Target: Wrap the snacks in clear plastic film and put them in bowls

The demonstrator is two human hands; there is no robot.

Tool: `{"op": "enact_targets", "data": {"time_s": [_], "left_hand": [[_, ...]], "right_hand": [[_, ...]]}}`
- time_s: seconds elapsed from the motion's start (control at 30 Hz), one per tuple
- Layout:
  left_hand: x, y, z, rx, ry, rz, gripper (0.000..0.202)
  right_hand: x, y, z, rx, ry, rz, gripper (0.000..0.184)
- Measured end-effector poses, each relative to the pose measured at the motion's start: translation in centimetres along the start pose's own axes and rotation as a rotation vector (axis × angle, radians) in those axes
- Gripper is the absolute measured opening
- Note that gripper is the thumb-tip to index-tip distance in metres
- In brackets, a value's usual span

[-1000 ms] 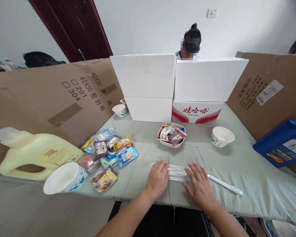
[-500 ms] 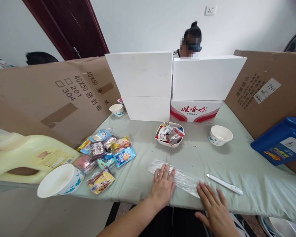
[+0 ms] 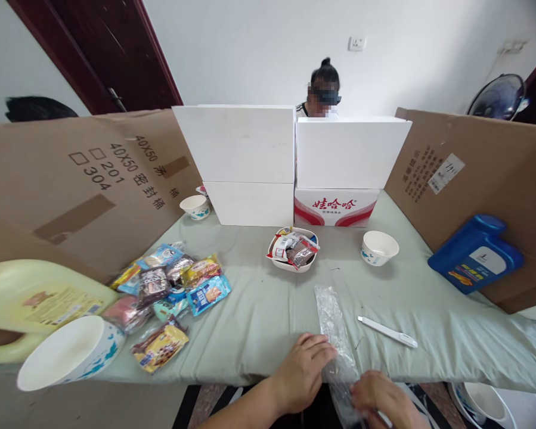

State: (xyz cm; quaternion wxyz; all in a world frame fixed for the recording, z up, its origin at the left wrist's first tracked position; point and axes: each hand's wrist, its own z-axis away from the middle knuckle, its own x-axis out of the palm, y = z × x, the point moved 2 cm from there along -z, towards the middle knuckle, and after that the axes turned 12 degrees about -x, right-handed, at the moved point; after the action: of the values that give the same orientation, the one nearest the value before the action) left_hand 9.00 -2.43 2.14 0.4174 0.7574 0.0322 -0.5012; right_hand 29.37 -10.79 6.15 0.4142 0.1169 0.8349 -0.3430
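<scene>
A folded strip of clear bubble wrap (image 3: 332, 319) points away from me, its near end hanging over the table's front edge. My left hand (image 3: 304, 372) has its fingers curled together at the strip's left edge, gripping it near the table edge. Lower down, my right hand (image 3: 384, 398) is closed on the right side of the overhanging end; its fingertips are partly hidden and slightly blurred. To the right of the wrap lies a white utility knife (image 3: 387, 331). Beyond it stands a white bowl of wrapped snacks (image 3: 293, 250).
Several packaged snacks (image 3: 173, 283) are heaped at left, near a large paper bowl (image 3: 73, 353) and a yellow jug (image 3: 48, 301). A paper bowl (image 3: 379, 248) and blue bottle (image 3: 476, 253) stand at right. White boxes (image 3: 250, 149) form a back wall; a person (image 3: 324, 89) is behind.
The bubble wrap has swung from lying across the table to pointing toward me. Both my hands have gone from flat on it to curled round its edges. The view has shifted right.
</scene>
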Motion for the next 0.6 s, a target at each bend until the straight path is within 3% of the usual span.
{"op": "enact_targets", "data": {"time_s": [0.1, 0.23, 0.37, 0.53, 0.6], "left_hand": [[0.0, -0.9, 0.4, -0.035, 0.044, 0.126, 0.081], [0.9, -2.2, 0.5, -0.176, 0.090, 0.287, 0.103], [1.4, -2.7, 0.3, -0.219, 0.098, 0.374, 0.103], [1.1, -2.2, 0.4, -0.188, 0.115, 0.312, 0.095], [0.5, -1.7, 0.2, -0.198, 0.151, 0.273, 0.082]], "right_hand": [[-0.4, 3.0, -3.3, 0.317, 0.078, -0.177, 0.020], [0.2, 8.3, -8.2, 0.556, 0.106, -0.039, 0.023], [1.8, 11.6, -11.4, 0.640, 0.060, 0.087, 0.020], [3.2, 12.6, -12.2, 0.730, 0.015, 0.203, 0.020], [3.3, 12.7, -12.2, 0.754, -0.004, 0.233, 0.020]]}}
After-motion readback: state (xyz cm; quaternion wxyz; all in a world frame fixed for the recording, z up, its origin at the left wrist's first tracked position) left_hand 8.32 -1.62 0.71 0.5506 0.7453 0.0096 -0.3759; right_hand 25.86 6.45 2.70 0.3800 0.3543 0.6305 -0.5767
